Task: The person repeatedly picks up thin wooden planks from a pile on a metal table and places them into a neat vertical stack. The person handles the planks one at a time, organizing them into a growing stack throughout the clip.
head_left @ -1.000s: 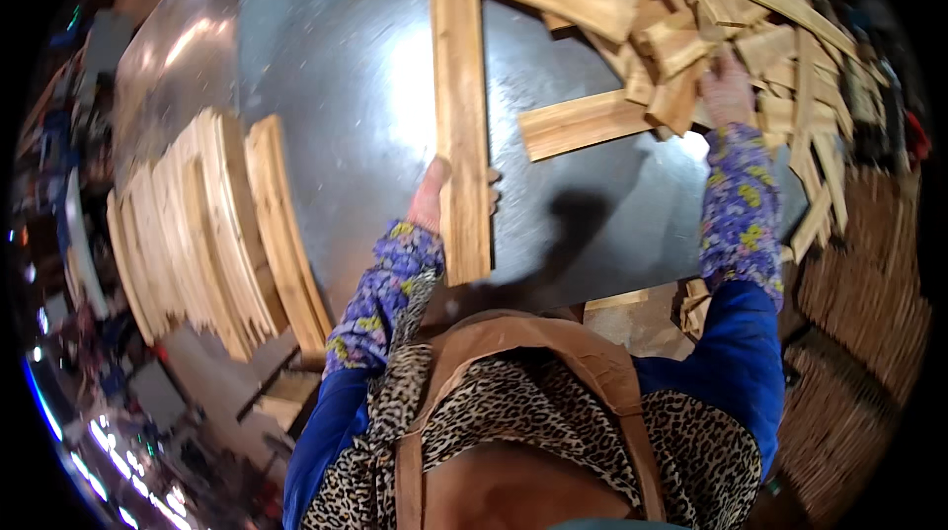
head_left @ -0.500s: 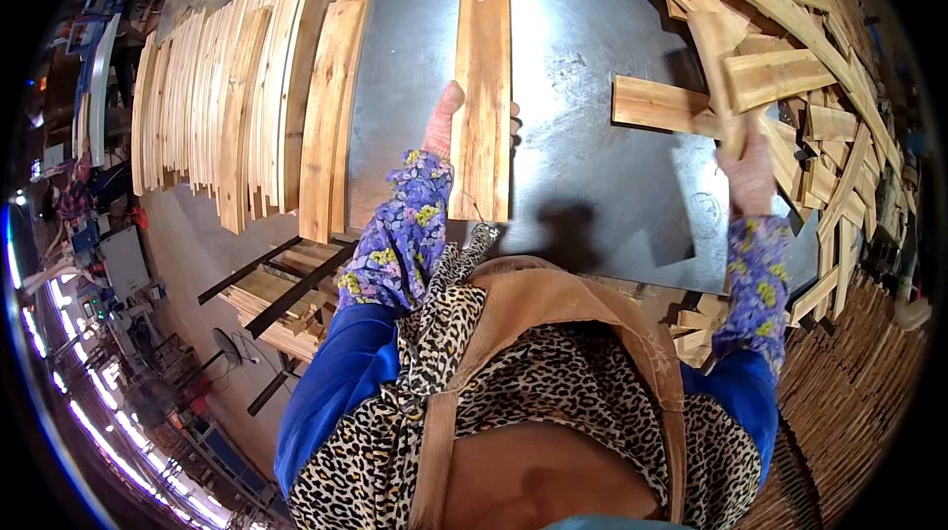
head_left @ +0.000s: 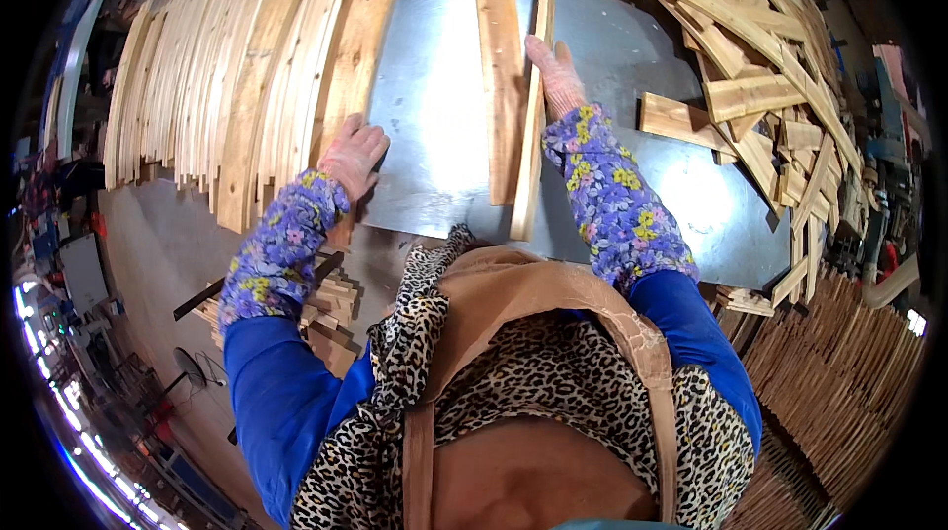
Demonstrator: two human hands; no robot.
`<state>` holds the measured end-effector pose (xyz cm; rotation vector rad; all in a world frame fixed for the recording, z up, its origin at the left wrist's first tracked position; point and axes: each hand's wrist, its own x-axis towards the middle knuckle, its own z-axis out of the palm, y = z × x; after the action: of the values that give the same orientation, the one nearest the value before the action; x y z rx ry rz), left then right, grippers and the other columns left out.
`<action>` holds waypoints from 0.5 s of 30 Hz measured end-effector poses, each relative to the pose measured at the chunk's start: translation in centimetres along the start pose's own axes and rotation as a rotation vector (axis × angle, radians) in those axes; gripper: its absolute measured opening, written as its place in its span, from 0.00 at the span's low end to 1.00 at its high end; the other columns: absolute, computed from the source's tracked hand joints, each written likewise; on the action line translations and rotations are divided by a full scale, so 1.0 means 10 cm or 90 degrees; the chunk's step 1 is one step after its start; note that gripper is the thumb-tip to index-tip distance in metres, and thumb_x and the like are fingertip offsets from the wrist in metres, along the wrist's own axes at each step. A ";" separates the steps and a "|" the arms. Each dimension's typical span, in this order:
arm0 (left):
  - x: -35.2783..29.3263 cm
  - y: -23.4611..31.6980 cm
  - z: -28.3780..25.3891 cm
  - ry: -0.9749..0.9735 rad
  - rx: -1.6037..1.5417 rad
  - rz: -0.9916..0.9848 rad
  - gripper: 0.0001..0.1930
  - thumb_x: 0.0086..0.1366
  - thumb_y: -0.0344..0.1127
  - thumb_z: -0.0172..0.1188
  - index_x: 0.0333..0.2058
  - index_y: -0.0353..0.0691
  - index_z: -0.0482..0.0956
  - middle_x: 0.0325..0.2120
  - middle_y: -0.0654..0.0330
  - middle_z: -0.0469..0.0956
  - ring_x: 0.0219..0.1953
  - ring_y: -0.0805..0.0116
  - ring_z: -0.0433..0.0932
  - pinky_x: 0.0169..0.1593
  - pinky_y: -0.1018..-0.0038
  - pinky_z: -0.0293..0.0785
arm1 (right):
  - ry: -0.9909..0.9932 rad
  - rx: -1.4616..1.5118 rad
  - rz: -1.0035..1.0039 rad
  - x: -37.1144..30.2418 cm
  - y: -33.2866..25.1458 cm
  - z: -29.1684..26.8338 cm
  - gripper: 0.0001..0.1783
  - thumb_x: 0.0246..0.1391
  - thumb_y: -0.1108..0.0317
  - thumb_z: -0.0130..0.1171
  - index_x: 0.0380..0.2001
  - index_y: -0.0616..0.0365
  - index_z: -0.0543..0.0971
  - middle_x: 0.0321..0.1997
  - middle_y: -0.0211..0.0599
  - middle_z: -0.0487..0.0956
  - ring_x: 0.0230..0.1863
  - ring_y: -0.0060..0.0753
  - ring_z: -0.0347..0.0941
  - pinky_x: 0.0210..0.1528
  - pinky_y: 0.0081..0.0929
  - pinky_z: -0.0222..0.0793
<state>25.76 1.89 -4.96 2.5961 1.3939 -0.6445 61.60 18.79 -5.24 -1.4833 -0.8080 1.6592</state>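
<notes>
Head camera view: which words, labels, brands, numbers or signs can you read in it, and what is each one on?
There is no readable text in this view.
Flat board and narrow-looking board at the right hand: no lettering seen.
Row of boards and jumbled wood pile: none I can make out.
Background equipment at the left: too small and blurred to tell.

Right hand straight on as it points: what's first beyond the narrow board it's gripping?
Likely the upper part of the flat board lying just left of the narrow board; height is hard to judge from this one view.
</notes>
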 end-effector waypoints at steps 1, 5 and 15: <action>-0.03 -0.09 -0.04 -0.033 0.076 0.033 0.27 0.67 0.47 0.63 0.61 0.41 0.82 0.63 0.53 0.80 0.74 0.53 0.68 0.84 0.48 0.45 | -0.001 -0.005 0.031 -0.07 -0.11 0.23 0.71 0.58 0.40 0.77 0.84 0.69 0.43 0.78 0.64 0.67 0.72 0.51 0.73 0.72 0.43 0.71; 0.02 -0.12 -0.48 -0.110 0.106 0.049 0.15 0.65 0.42 0.62 0.43 0.46 0.94 0.56 0.54 0.85 0.73 0.51 0.68 0.85 0.50 0.40 | 0.014 -0.073 0.020 0.10 -0.07 0.81 0.70 0.57 0.41 0.77 0.84 0.67 0.45 0.79 0.63 0.67 0.73 0.53 0.72 0.73 0.43 0.71; -0.38 -0.52 -0.74 -0.044 -0.640 -0.371 0.42 0.73 0.72 0.52 0.63 0.38 0.83 0.60 0.43 0.84 0.58 0.41 0.84 0.68 0.56 0.75 | -0.019 -0.103 0.011 0.11 0.40 2.02 0.57 0.63 0.35 0.70 0.79 0.67 0.61 0.73 0.61 0.73 0.73 0.54 0.71 0.73 0.46 0.68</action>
<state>21.94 4.16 3.82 1.3913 1.8097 -0.0105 41.01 18.25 -6.62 -1.5814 -0.9682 1.6651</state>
